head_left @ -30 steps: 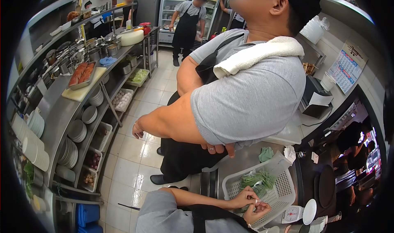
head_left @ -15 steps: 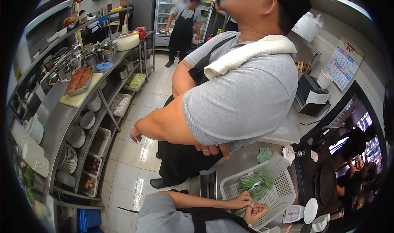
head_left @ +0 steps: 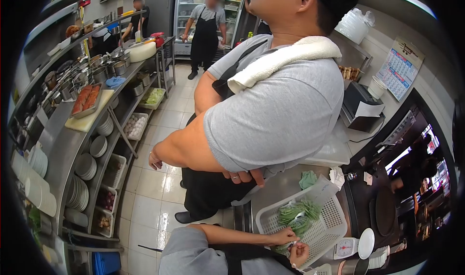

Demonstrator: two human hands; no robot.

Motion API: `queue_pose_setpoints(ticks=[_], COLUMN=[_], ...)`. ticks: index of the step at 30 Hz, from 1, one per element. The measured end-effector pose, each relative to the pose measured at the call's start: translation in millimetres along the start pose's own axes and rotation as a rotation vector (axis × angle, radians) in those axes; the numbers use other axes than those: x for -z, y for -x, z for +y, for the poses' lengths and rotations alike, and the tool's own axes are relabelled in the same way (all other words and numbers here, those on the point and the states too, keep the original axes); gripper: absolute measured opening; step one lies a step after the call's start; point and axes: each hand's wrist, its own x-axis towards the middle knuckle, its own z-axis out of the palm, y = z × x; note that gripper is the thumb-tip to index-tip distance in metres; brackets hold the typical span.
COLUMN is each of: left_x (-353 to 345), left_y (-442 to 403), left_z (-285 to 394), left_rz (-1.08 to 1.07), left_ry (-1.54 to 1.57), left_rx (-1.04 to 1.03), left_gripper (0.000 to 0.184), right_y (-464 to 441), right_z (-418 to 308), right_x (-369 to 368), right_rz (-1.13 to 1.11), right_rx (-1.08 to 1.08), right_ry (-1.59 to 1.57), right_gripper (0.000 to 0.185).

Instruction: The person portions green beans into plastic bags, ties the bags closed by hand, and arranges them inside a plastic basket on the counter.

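Note:
My left hand [head_left: 283, 236] reaches over the near side of a white perforated basket [head_left: 334, 226], fingers closed in a pinch. Close by, the fingers of my right hand [head_left: 299, 253] are curled together too. A small pale piece shows between the two hands, too small to make out. Under them lies a bunch of long green beans [head_left: 281, 249], partly covered by my fingers. Just beyond, a larger heap of green beans [head_left: 299, 214] with clear plastic around part of it rests in the basket. A clear plastic bag [head_left: 320, 190] hangs over the far rim.
A co-worker [head_left: 271, 105] with folded arms stands close beside the steel counter [head_left: 273, 190]. A kitchen scale [head_left: 345, 248], a white plate [head_left: 366, 243] and a green cloth [head_left: 307, 179] surround the basket. Across the aisle runs a steel shelf counter [head_left: 53, 149] with stacked dishes and pans.
The view has shifted slightly, so most of the room sits a little left. My hands stay together over the beans. The far co-worker in the apron now faces more toward me.

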Motion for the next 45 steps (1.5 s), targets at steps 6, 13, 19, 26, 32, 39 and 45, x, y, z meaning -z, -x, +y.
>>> queue_pose_setpoints(ticks=[6,13,19,26,32,39,45], left_x=[3,10,5,-2,1,-4,-2], left_y=[-3,-2,-2,-6,-5,-11,-2], left_z=[-5,18,19,12,20,0,-2], left_rz=[-0.038,-0.136,-0.097,-0.061,-0.098,-0.130,-0.174], left_ry=[-0.025,-0.198,-0.182,-0.113,-0.081,-0.544,-0.635], left_rx=[-0.102,-0.183,-0.208,-0.142,-0.098,-0.282,-0.281], left_gripper=[0.031,0.019,0.017,0.018,0.015,0.016,0.024], right_y=[5,-7,-10,-2,3,-3,-6], right_z=[4,14,14,4,-14,-2,7], right_x=[6,36,38,19,3,3,12], right_rz=[0.033,-0.012,-0.030,-0.016,-0.026,-0.006,0.015], right_rx=[-0.125,-0.461,-0.476,-0.176,-0.006,-0.055,-0.050], right_ry=[0.008,-0.211,-0.213,-0.013,0.275,0.150,0.134], right_gripper=[0.007,0.010,0.005,0.005,0.009,0.011,0.011])
